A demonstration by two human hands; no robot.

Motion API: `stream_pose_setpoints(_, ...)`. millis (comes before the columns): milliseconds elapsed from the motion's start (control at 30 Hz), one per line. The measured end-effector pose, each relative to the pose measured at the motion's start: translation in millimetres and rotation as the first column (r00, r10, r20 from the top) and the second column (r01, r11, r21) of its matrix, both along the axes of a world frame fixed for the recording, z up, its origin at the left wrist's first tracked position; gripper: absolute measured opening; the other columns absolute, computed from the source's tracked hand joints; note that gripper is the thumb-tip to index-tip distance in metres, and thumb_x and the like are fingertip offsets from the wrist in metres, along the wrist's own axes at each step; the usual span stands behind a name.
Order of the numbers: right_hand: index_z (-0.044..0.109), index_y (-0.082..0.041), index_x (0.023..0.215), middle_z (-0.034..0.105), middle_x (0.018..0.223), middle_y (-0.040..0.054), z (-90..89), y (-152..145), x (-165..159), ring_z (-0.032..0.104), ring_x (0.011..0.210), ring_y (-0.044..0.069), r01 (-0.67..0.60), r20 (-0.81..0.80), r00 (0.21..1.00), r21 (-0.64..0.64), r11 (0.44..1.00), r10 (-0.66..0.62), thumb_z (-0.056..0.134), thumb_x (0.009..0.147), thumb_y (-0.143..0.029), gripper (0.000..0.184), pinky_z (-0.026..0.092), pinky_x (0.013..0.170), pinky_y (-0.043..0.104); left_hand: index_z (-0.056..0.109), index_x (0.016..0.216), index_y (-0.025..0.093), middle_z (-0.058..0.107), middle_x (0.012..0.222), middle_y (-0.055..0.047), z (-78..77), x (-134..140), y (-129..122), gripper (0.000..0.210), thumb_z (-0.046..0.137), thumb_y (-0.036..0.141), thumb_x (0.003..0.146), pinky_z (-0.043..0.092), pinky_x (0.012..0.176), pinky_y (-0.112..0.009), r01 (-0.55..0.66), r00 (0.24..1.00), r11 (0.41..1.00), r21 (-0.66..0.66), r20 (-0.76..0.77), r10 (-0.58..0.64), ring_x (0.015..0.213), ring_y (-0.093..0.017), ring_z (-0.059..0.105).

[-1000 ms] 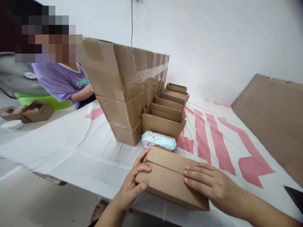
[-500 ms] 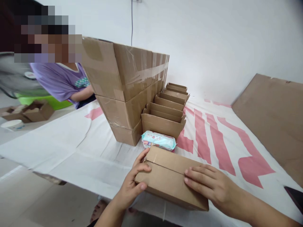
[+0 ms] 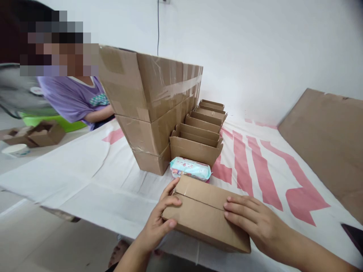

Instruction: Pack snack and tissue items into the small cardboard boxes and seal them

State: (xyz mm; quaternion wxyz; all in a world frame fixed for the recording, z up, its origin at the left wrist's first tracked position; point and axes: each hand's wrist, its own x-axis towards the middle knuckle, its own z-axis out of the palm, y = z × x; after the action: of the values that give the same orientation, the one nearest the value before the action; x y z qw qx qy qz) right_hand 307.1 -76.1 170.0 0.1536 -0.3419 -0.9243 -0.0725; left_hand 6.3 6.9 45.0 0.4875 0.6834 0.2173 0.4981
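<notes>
In the head view, we see one closed box (image 3: 204, 221) at the lower middle of the frame, lying on the white and red cloth (image 3: 110, 198). A narrow seam runs along its top, between two flaps. Our left hand (image 3: 159, 217) is clamped on the left end of this box: the thumb is at the near edge, the fingers are spread over the corner. Our right hand (image 3: 252, 217) lies on the right end, with the fingers together and nearly flat on the top, close to the seam. Its thumb is hidden, so we cannot tell if it also grips.

Just beyond the box, in the middle of the frame, we see a pale blue pack (image 3: 190, 168). Behind it, a row of open boxes (image 3: 195, 151) goes toward the wall (image 3: 255, 49). To their left stands a tall stack of taped cartons (image 3: 159, 109). At the upper left sits a person in a purple shirt (image 3: 68, 98), and at the right side we see a large cardboard sheet (image 3: 326, 147).
</notes>
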Motion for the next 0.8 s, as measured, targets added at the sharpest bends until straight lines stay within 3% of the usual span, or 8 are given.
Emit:
stream_pose_setpoints(100, 0.058, -0.016, 0.112, 0.070, 0.099, 0.0102, -4.5, -5, 2, 0.066, 0.089, 0.020, 0.182, -0.183, 0.965, -0.059, 0.981, -0.190, 0.047, 0.095, -0.011, 0.021, 0.056, 0.073, 0.033, 0.053, 0.129, 0.037, 0.028, 0.161, -0.004, -0.1, 2, -1, 0.051, 0.061, 0.060, 0.084, 0.027, 0.115, -0.044, -0.042, 0.999, 0.998, -0.047, 0.013, 0.043, 0.147, -0.033, 0.026)
stream_pose_setpoints(200, 0.055, -0.020, 0.107, 0.066, 0.089, 0.0064, -4.0, -10, 3, 0.063, 0.077, 0.018, 0.266, -0.223, 0.927, -0.179, 0.947, -0.303, 0.055, 0.095, -0.023, 0.013, 0.055, 0.064, 0.030, 0.040, 0.140, 0.037, 0.033, 0.158, -0.007, -0.3, 5, -2, 0.071, 0.065, 0.063, 0.079, 0.028, 0.115, -0.047, -0.058, 0.994, 0.990, -0.125, 0.084, 0.068, 0.147, -0.034, 0.027)
stream_pose_setpoints(333, 0.054, -0.022, 0.107, 0.065, 0.091, 0.0059, 0.7, -15, 0, 0.063, 0.080, 0.020, 0.283, -0.205, 0.917, -0.273, 0.920, -0.343, 0.065, 0.088, -0.031, 0.023, 0.056, 0.066, 0.032, 0.046, 0.134, 0.034, 0.033, 0.158, -0.009, 1.5, 6, -1, 0.067, 0.067, 0.062, 0.077, 0.029, 0.114, -0.052, -0.053, 0.994, 0.985, -0.167, 0.089, 0.069, 0.147, -0.038, 0.026)
stream_pose_setpoints(500, 0.054, -0.025, 0.111, 0.065, 0.094, 0.0042, 3.8, -16, -4, 0.062, 0.083, 0.019, 0.273, -0.181, 0.921, -0.337, 0.901, -0.346, 0.066, 0.087, -0.025, 0.027, 0.057, 0.069, 0.032, 0.048, 0.130, 0.034, 0.034, 0.157, -0.009, 2.8, 7, -1, 0.063, 0.069, 0.061, 0.077, 0.029, 0.113, -0.053, -0.053, 0.993, 0.983, -0.176, 0.090, 0.070, 0.146, -0.038, 0.028)
stream_pose_setpoints(800, 0.051, -0.023, 0.121, 0.064, 0.120, 0.0108, 1.8, -14, -2, 0.061, 0.112, 0.023, 0.267, -0.155, 0.940, -0.223, 0.938, -0.304, 0.062, 0.090, -0.027, 0.033, 0.058, 0.089, 0.037, 0.058, 0.117, 0.034, 0.035, 0.156, -0.007, 0.9, 3, -3, 0.042, 0.066, 0.055, 0.082, 0.035, 0.109, -0.050, -0.086, 0.995, 0.990, -0.110, 0.034, 0.090, 0.144, -0.036, 0.032)
